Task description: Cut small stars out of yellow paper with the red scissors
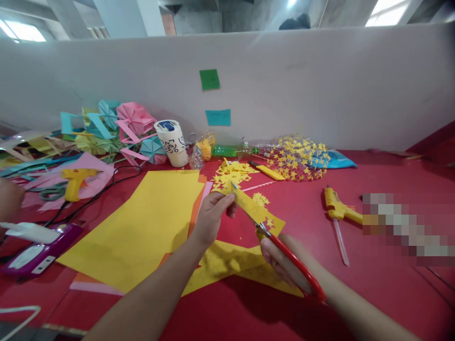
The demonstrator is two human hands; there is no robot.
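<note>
Between the fingers of my left hand (213, 213) is the upper end of a yellow paper strip (254, 208), which has a star-shaped hole near its lower right end. My right hand (280, 258) grips red-handled scissors (302, 267). Their blades lie along the strip, the tips close to my left fingers. Just beyond is a heap of yellow paper scraps and stars (231, 175), with a smaller pile of cut stars (261, 199) beside it. Under my wrists lie more yellow strips (227, 263). Large yellow sheets (142, 227) rest to the left, over orange and pink paper.
Folded paper flowers (133, 118), a white cup (172, 144), a green bottle (225, 150) and a star-covered clear bottle (298, 158) line the wall. A yellow cutter (270, 171) lies before them. Glue guns (334, 203) sit right and left. A purple power strip (42, 251) is at left.
</note>
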